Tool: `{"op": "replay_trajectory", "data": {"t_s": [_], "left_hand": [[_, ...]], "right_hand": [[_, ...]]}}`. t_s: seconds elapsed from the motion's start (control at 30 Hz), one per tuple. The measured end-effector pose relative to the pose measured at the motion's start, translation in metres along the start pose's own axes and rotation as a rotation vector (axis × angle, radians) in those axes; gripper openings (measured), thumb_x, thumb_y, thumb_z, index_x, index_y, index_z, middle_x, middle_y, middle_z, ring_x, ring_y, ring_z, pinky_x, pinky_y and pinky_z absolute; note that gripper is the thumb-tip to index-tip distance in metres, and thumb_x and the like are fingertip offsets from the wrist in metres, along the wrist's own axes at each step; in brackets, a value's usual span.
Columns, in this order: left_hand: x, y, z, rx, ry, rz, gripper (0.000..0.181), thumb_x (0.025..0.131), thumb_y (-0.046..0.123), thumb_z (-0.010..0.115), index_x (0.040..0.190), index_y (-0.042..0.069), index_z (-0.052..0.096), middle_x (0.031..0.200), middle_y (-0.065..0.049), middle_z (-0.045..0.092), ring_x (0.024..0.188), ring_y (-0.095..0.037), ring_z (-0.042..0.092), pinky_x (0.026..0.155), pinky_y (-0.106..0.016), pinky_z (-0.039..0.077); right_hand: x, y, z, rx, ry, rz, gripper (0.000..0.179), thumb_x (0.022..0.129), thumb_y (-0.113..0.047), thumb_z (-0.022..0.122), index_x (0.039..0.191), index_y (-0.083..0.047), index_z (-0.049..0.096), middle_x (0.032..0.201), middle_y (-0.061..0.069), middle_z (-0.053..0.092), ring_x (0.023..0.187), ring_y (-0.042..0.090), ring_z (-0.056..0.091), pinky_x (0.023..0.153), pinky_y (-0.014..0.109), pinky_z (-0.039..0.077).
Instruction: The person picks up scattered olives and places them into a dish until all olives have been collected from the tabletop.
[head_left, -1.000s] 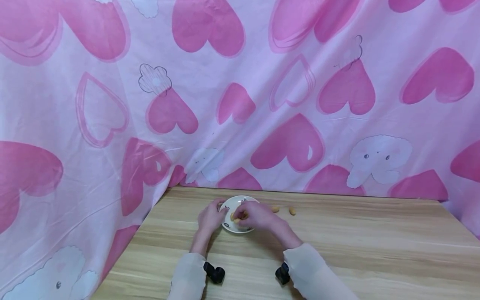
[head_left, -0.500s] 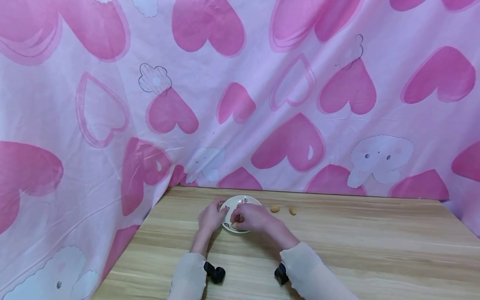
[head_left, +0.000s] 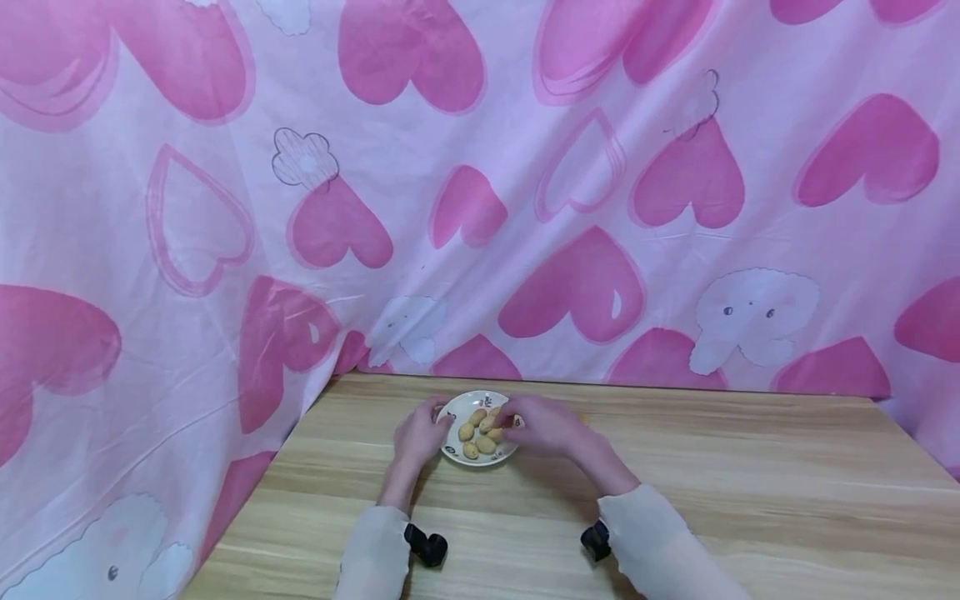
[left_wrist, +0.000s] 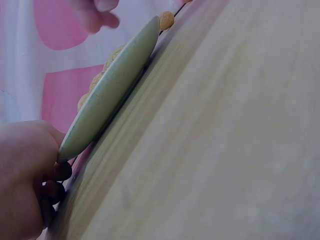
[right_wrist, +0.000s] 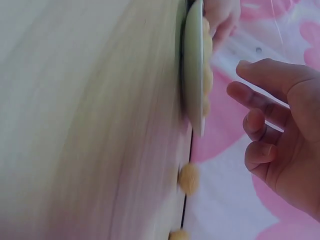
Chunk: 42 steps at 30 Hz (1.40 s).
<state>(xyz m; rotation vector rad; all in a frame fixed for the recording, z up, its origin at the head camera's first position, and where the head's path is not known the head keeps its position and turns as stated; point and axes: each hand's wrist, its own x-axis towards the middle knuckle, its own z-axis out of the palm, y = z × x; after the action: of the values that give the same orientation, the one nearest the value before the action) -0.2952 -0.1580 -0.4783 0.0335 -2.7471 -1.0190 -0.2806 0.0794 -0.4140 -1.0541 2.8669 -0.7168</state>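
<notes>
A small white plate with dark printed marks stands on the table, bearing several tan, rough-shelled nuts that look like peanuts in the shell. My left hand grips the plate's left rim; in the left wrist view the thumb lies at the rim and the other fingers are bent below it. Over the plate's right side is my right hand. The right wrist view shows that hand apart from the plate, thumb and fingers parted, nothing between them.
Two more nuts lie on the wooden table right of the plate: the nearer nut and a farther nut. In the head view my right hand mostly hides them. A pink heart-print cloth hangs behind the table and along its left side.
My right hand has drawn back to the right from among the nuts on the plate, uncovering them, and now overlaps the nuts on the table. The left hand keeps its grip on the rim.
</notes>
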Motion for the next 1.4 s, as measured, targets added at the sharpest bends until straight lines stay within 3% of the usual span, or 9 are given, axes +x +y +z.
{"op": "replay_trajectory", "data": {"t_s": [0.2,0.5,0.83,1.23,1.4], "left_hand": [[-0.001,0.0,-0.001,0.006,0.009,0.001,0.035,0.092,0.029,0.066,0.126,0.019,0.067,0.091,-0.003,0.069,0.092,-0.026,0.067,0.083,-0.045,0.048],[-0.001,0.0,0.0,0.01,0.0,0.003,0.036,0.092,0.029,0.066,0.126,0.018,0.067,0.099,-0.005,0.072,0.095,-0.027,0.068,0.086,-0.048,0.048],[-0.001,0.0,-0.001,0.011,0.002,-0.002,0.036,0.092,0.029,0.066,0.126,0.019,0.067,0.1,-0.005,0.072,0.095,-0.027,0.068,0.085,-0.048,0.048],[0.0,-0.001,0.0,0.012,-0.001,-0.014,0.036,0.092,0.03,0.066,0.126,0.02,0.067,0.096,-0.003,0.07,0.094,-0.025,0.067,0.084,-0.046,0.047],[0.001,-0.001,0.0,0.012,-0.003,-0.018,0.036,0.092,0.03,0.066,0.126,0.02,0.067,0.092,-0.002,0.068,0.09,-0.024,0.066,0.083,-0.045,0.047]], "right_hand": [[-0.012,0.02,-0.009,0.005,0.042,0.003,0.014,0.09,-0.013,0.068,0.101,-0.013,0.076,0.098,-0.002,0.07,0.092,0.021,0.065,0.079,0.033,0.052],[-0.026,0.046,-0.016,-0.02,0.093,0.087,0.013,0.088,-0.013,0.069,0.099,-0.012,0.076,0.09,-0.007,0.07,0.091,0.012,0.065,0.083,0.035,0.054],[-0.037,0.06,-0.025,-0.005,0.117,0.135,0.014,0.087,-0.012,0.07,0.1,-0.011,0.076,0.091,-0.006,0.07,0.092,0.017,0.065,0.082,0.037,0.052],[-0.044,0.083,-0.031,-0.028,0.085,0.192,0.02,0.087,-0.014,0.071,0.106,-0.009,0.073,0.1,0.007,0.069,0.096,0.024,0.066,0.085,0.044,0.054],[-0.045,0.09,-0.033,0.006,0.07,0.216,0.021,0.086,-0.011,0.072,0.107,-0.008,0.073,0.1,0.006,0.068,0.092,0.022,0.064,0.082,0.04,0.054]]}}
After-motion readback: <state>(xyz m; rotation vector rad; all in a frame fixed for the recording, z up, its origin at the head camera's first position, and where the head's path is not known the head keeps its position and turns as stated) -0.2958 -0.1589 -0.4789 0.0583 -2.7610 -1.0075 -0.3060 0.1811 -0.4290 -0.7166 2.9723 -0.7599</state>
